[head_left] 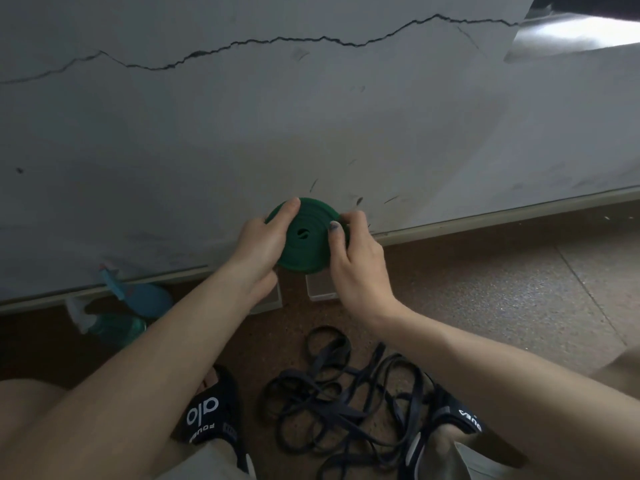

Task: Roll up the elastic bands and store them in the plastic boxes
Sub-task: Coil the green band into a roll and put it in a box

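Both of your hands hold one green rolled band up in front of the cracked grey wall. Your left hand curls its grip round the coil's left edge; your right hand pinches the right edge, thumb on its face. Two clear plastic boxes sit on the floor just below it. Dark loose bands lie tangled between your black sandals.
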